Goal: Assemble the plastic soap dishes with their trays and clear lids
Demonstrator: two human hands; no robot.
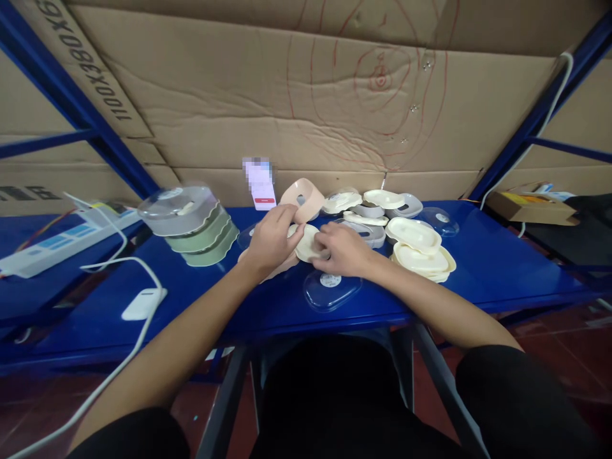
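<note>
A: In the head view, take the labelled lid (335, 294) as the landmark. Where is the piece being handled?

B: The cream dish (306, 246) sits just beyond the lid, slightly to its left, between the two hands.

A: How is it held?

B: The right hand (345, 248), beyond the lid, looks clamped on the dish's right edge, fingers curled. The left hand (271, 242), farther left of the lid, has its thumb by the dish's left edge; whether it grips, I cannot tell.

A: Why both hands?

B: Probably because a light, shallow piece slips or turns easily, and contact on two sides steadies it.

A: And the peach parts?

B: A peach piece (282, 268) lies beneath the left hand, left of the lid. A peach ring (313, 203) stands tilted farther beyond the lid, seemingly kept within easy reach.

A: The piles?

B: A grey-and-green stack (196, 240) is well left of the lid, a cream stack (415, 256) to its right. Stacking likely saves room on the blue table (282, 309).

A: How does the dish look?

B: Pale, smooth and rounded, apparently thin; fingers hide parts of its edge, so its full outline is unclear.
</note>
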